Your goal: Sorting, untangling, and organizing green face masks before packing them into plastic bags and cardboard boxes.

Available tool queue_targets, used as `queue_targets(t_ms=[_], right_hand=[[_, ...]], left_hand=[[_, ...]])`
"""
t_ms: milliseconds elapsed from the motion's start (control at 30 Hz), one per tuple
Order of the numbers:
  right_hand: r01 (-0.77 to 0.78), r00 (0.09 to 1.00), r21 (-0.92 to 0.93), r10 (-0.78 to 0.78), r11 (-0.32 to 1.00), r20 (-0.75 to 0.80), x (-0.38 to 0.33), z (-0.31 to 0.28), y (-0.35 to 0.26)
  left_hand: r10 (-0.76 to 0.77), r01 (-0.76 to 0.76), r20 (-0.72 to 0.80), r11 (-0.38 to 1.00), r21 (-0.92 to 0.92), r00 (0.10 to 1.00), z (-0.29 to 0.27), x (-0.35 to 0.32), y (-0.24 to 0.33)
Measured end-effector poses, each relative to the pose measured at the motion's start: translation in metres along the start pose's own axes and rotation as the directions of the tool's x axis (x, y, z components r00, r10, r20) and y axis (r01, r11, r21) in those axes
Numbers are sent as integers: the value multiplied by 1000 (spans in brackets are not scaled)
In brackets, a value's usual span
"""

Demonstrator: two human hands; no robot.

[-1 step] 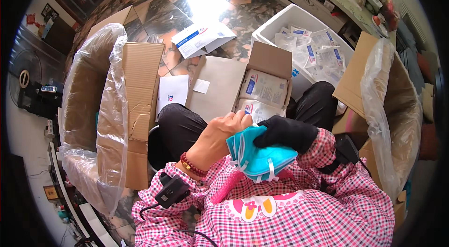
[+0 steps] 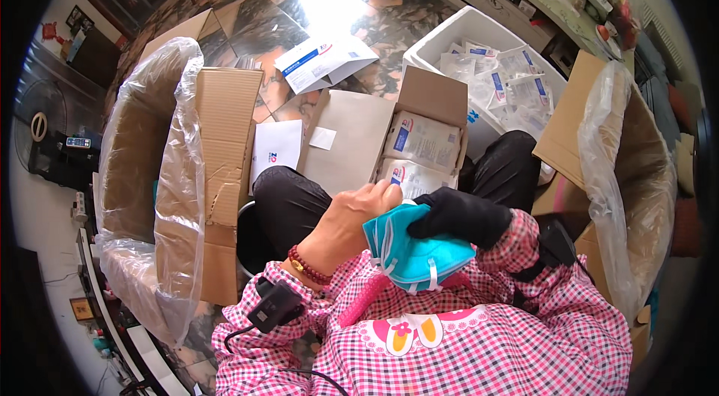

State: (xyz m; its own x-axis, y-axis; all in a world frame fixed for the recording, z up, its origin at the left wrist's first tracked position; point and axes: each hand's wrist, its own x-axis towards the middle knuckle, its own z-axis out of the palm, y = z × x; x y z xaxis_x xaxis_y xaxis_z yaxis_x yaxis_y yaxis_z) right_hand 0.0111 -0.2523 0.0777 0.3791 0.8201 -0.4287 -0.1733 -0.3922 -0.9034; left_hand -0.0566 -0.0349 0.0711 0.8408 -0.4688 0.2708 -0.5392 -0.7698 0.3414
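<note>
The right hand (image 2: pixel 460 218), in a black glove, is closed round a stack of folded turquoise masks (image 2: pixel 419 250) with white straps (image 2: pixel 433 274), gripping its upper right edge in front of the pink checked garment (image 2: pixel 487 351). The bare left hand (image 2: pixel 358 209), wearing a red bead bracelet (image 2: pixel 311 267), has its fingers curled in at the stack's upper left corner; whether they pinch anything, I cannot tell. Beyond the hands, an open carton (image 2: pixel 428 95) shows 2 printed packs (image 2: pixel 422 141), 1 toward its far edge and 1 at its near edge. Past the carton's far right corner, a white foam box (image 2: pixel 434 42) holds many packets (image 2: pixel 503 89). 2 plastic-lined cardboard boxes (image 2: pixel 177 179) flank the person, 1 per side.
</note>
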Motion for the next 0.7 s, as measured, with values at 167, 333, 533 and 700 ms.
queue_targets(t_ms=[167,333,533,700], right_hand=[[460,876,-66,-465,885,-127,-3,8,29],[445,749,-520,-621,729,-229,-7,20,32],[537,838,-135,-545,833,-31,-16,31,4],[380,914,133,-349,915,-209,-42,42,-4]], left_hand=[[-110,133,84,928,-349,990,36,-21,-4],[-110,203,181,735,-647,977,51,-29,2],[117,206,427,744,-636,897,99,-62,4],[38,-15,-5,261,-965,999,88,-63,31]])
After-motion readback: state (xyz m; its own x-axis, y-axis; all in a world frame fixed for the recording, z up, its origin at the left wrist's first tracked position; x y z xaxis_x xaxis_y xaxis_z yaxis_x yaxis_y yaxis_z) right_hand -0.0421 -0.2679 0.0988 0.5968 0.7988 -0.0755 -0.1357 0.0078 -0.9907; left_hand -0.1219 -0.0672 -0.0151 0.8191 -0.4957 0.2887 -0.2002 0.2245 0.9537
